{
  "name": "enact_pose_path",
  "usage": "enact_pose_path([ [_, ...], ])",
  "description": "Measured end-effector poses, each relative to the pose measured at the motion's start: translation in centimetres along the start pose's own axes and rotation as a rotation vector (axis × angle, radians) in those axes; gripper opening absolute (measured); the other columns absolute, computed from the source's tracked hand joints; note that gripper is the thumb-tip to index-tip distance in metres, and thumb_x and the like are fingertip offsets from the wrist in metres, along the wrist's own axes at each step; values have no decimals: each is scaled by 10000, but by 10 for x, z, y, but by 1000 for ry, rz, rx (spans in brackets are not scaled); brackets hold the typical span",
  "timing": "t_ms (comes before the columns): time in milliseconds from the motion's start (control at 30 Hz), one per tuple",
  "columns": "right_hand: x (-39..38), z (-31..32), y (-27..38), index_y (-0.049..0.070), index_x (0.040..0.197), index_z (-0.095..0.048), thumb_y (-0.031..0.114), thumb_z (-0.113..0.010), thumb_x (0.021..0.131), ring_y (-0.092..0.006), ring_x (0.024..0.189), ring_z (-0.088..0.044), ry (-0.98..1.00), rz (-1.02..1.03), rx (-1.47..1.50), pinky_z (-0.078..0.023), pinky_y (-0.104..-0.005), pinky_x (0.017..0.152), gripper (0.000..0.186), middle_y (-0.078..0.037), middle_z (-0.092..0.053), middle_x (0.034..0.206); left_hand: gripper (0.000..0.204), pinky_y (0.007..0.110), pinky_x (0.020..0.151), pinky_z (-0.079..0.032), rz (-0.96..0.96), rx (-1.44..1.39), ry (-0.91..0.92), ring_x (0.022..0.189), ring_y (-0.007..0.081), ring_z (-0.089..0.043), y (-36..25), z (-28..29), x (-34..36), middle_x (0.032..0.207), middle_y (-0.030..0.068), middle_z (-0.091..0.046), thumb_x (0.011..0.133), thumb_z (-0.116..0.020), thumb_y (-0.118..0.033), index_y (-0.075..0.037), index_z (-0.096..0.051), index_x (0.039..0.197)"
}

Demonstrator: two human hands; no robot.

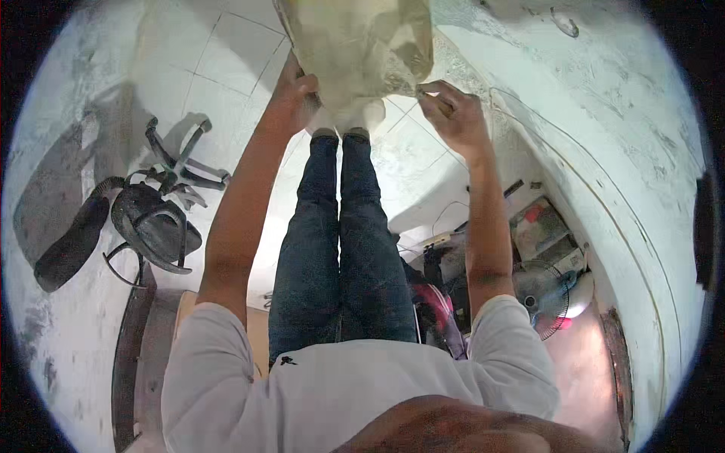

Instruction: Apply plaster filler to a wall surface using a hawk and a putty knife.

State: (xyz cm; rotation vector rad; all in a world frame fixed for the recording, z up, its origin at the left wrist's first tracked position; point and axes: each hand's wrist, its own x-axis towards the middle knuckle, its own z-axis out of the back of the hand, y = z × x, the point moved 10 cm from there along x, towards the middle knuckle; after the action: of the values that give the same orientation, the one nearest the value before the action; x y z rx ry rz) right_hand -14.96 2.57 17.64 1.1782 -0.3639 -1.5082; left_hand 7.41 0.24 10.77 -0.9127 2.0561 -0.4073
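In front of my legs hangs a yellowish, partly see-through bag or sheet [355,45], creased and running past the top edge of the view. My left hand [294,98] is closed at its left edge, fingers partly hidden behind it. At its lower right corner, my right hand [455,117] pinches the material between thumb and fingers. The lower edge of the bag or sheet is blurred above my feet, and its upper end is out of view. Whether it is plastic or thin cloth is hard to tell.
A black swivel chair [155,219] with a wheeled base is at the left. Behind my right arm are a dark fan [540,298], a box of items [540,226] and a pink-and-dark bundle [442,309]. A pale wall [627,136] curves along the right, over tiled floor [226,60].
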Motion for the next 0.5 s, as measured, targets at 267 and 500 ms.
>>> enact_pose_path([
  [267, 7, -37, -41, 28, 1059, -657, 157, -629, 888, -82, 564, -528, 39, -217, 154, -432, -276, 534, 216, -64, -630, 645, 835, 495, 1061, -402, 21, 114, -170, 1294, 338, -416, 14, 15, -2, 1410, 146, -384, 717, -590, -54, -127, -225, 1465],
  [500, 15, -58, -38, -50, 1038, -630, 154, -648, 879, -95, 577, -539, 139, -232, 411, -418, -266, 527, 259, -74, -609, 644, 871, 449, 992, -443, -10, 93, -159, 1230, 303, -454, 34, 26, -4, 1361, 154, -422, 755, -632, -29, -140, -180, 1492],
])
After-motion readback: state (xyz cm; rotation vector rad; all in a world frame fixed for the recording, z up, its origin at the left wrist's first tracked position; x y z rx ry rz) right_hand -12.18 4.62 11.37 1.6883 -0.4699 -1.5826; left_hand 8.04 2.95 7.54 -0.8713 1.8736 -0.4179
